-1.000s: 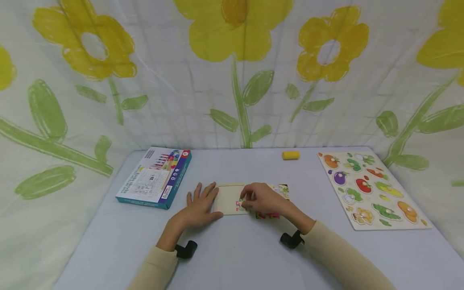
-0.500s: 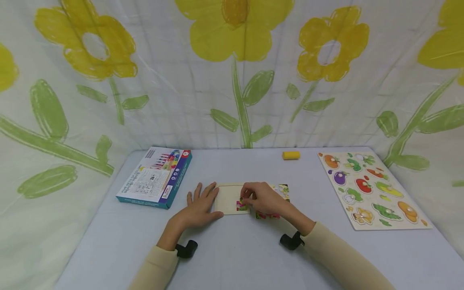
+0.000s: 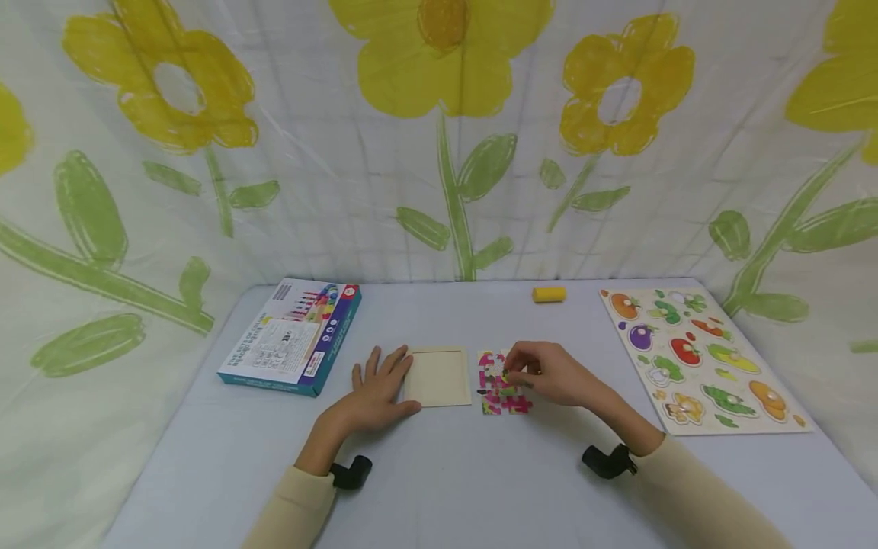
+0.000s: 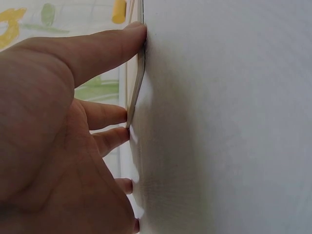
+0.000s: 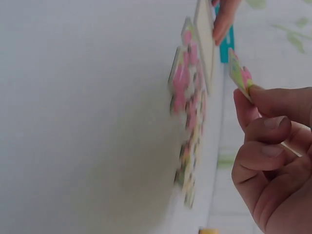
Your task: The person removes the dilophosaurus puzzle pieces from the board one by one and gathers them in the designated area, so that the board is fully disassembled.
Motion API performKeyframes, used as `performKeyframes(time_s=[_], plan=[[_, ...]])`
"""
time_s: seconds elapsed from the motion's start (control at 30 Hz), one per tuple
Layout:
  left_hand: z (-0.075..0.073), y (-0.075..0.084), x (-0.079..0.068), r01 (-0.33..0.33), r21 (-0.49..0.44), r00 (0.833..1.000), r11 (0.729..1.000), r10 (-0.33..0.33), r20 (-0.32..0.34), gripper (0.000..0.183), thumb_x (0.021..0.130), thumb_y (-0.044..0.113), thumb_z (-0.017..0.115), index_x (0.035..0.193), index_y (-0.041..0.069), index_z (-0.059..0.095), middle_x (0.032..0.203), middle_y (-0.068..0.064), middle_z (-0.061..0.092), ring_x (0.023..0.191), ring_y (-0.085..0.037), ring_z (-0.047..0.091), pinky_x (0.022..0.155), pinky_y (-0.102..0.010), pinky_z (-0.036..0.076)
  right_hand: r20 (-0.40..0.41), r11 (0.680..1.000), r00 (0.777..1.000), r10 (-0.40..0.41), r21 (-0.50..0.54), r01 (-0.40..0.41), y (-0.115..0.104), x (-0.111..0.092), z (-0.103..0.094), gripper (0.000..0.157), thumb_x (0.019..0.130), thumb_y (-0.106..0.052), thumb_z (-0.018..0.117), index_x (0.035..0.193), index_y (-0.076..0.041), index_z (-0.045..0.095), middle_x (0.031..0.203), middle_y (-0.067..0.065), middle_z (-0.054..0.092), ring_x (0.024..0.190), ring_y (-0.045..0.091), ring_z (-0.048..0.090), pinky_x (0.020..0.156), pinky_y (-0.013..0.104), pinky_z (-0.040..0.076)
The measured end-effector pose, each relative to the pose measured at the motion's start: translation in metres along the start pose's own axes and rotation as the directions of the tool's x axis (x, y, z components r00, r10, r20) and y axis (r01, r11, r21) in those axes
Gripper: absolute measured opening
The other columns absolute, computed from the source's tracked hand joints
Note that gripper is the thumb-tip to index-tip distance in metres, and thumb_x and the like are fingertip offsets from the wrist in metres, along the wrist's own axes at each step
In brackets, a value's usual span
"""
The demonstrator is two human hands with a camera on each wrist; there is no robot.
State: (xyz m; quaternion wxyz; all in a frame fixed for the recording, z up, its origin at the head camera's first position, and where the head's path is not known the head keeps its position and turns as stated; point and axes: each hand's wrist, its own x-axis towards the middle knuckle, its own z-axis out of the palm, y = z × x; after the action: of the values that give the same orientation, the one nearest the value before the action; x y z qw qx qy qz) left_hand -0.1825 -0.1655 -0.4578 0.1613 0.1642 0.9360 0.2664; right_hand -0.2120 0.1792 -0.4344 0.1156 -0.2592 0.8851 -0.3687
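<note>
A shallow square wooden puzzle tray (image 3: 437, 379) lies mid-table with its pale base showing. My left hand (image 3: 377, 390) is spread at its left side, thumb at the near corner and fingertips along the edge; the left wrist view shows thumb and two fingers (image 4: 109, 114) touching the rim. Between thumb and index finger, my right hand (image 3: 554, 374) pinches a pink and green jigsaw piece (image 5: 238, 73), raised above the table in the right wrist view. Beneath and beside that hand lie several pink, green and cream jigsaw pieces (image 3: 491, 383), some overlapped by it in the head view.
A flat teal and white box (image 3: 291, 335) lies at the left. At the right is a vegetable peg puzzle board (image 3: 706, 362). A yellow cylinder (image 3: 549, 294) rests near the back edge. A flower-printed curtain (image 3: 302, 152) hangs behind the table (image 3: 439, 480).
My right hand has moved right, from the tray's lower right corner to above the loose pieces, carrying the jigsaw piece. My left hand has stayed at the tray's edge.
</note>
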Motion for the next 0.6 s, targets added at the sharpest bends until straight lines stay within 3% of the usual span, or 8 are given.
performKeyframes(time_s=[0.3, 0.6], plan=[[0.001, -0.002, -0.001, -0.014, 0.003, 1.0, 1.0, 0.014, 0.002, 0.087, 0.1, 0.037, 0.07, 0.167, 0.003, 0.026, 0.179, -0.017, 0.012, 0.163, -0.055, -0.01, 0.121, -0.084, -0.008, 0.002, 0.994, 0.997, 0.076, -0.073, -0.076, 0.033, -0.035, -0.024, 0.007, 0.099, -0.017, 0.074, 0.105, -0.017, 0.071, 0.098, -0.005, 0.074, 0.088, 0.006, 0.064, 0.075, 0.021, 0.055], [0.001, -0.001, -0.002, -0.02, -0.01, 1.0, 1.0, 0.02, 0.001, 0.087, 0.1, 0.037, 0.07, 0.167, 0.002, 0.026, 0.179, -0.018, 0.012, 0.163, -0.055, -0.01, 0.121, -0.084, -0.009, 0.042, 0.995, 0.997, 0.057, -0.086, -0.054, 0.044, -0.043, -0.021, 0.008, 0.098, -0.013, 0.074, 0.104, -0.017, 0.072, 0.093, -0.006, 0.073, 0.08, 0.004, 0.058, 0.069, 0.02, 0.05]])
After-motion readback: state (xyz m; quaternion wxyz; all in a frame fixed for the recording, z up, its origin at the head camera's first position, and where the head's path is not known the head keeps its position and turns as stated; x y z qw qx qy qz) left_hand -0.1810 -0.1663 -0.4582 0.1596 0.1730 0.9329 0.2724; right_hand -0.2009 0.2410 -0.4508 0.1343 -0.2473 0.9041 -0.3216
